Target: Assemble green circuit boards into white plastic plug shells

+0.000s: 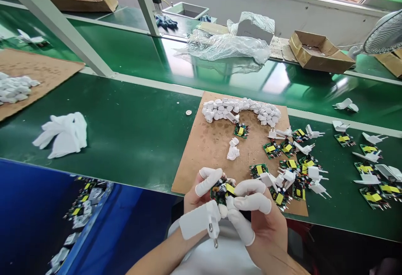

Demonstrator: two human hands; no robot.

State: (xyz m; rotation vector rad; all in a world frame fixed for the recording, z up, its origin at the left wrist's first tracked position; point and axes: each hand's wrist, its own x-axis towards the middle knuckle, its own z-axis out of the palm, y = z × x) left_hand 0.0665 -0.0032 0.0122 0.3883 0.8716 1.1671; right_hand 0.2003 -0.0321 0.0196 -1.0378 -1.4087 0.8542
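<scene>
My left hand (201, 189), with white finger cots on, is closed on a green circuit board (217, 194) that carries a yellow-wrapped part and a copper coil. A white plug cover (198, 220) with two metal pins hangs at the board's near side, over my left wrist. My right hand (262, 212), also in finger cots, pinches a small white lump (230, 202) against the board's near edge. Just beyond my hands, a few similar white lumps (233, 153) lie on the cardboard sheet (191, 158), with a lone circuit board (241, 130) behind them.
A curved heap of white lumps (220, 109) lies at the cardboard's far edge. Several boards with plug covers (289, 164) crowd its right side. White gloves (64, 134) rest on the green bench at left, above a blue bin (91, 224) holding more boards. A fan (385, 32) stands far right.
</scene>
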